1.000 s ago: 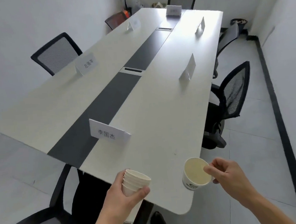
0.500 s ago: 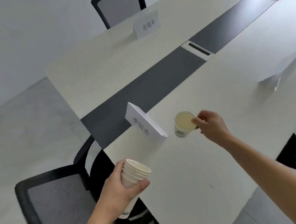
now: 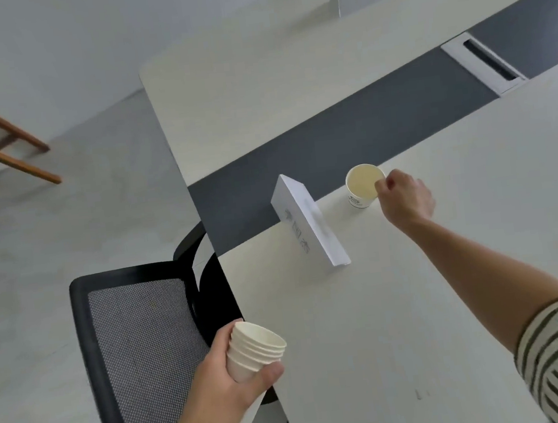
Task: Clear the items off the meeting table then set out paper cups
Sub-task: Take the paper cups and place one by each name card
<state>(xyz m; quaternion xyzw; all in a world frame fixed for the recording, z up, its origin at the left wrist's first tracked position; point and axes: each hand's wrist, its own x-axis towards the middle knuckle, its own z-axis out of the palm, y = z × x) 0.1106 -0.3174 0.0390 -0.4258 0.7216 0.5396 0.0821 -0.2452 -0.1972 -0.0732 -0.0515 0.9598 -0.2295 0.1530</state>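
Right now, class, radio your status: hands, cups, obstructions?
Right hand pinching single cup by rim, upright beside name card. Left hand gripping cup stack. Nothing in the way.

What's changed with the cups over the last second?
The right hand carried the single cup from the near end of the table forward to beside the name card, where it seems to stand; it still pinches the rim. The left hand still holds the stack of cups.

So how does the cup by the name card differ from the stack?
The single cup is upright at the table, rim pinched by the right hand; the cup stack is tilted, gripped by the left hand. The single cup is alone; the cup stack nests several. Both are pale paper.
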